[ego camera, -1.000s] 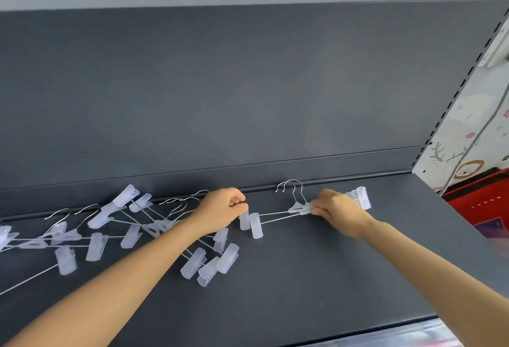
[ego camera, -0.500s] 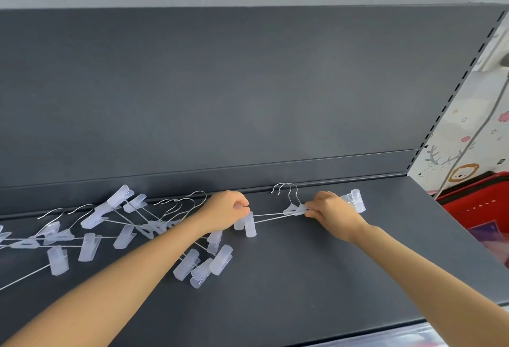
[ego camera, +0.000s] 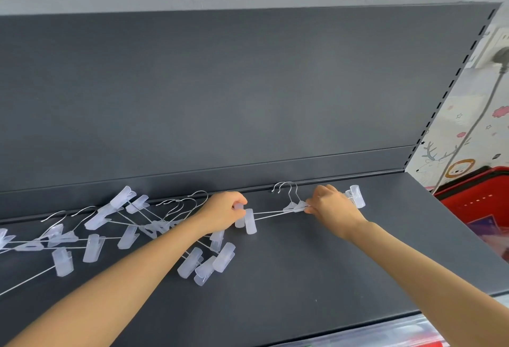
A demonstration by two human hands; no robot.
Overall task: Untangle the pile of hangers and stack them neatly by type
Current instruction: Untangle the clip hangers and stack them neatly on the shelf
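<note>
Both hands, left hand (ego camera: pixel 224 213) and right hand (ego camera: pixel 332 206), grip stacked hangers (ego camera: pixel 292 206) between them.

Shelf (ego camera: pixel 303 291) front open: wide room mid-front & right of right hand (ego camera: pixel 334 207). Hanger tangle (ego camera: pixel 128 236) clogs left rear; clip cluster (ego camera: pixel 224 257) juts mid. Held hanger pair (ego camera: pixel 295 206) bars rear centre. Back panel (ego camera: pixel 220 98) walls rear. Red basket (ego camera: pixel 473 200) past right edge.
</note>
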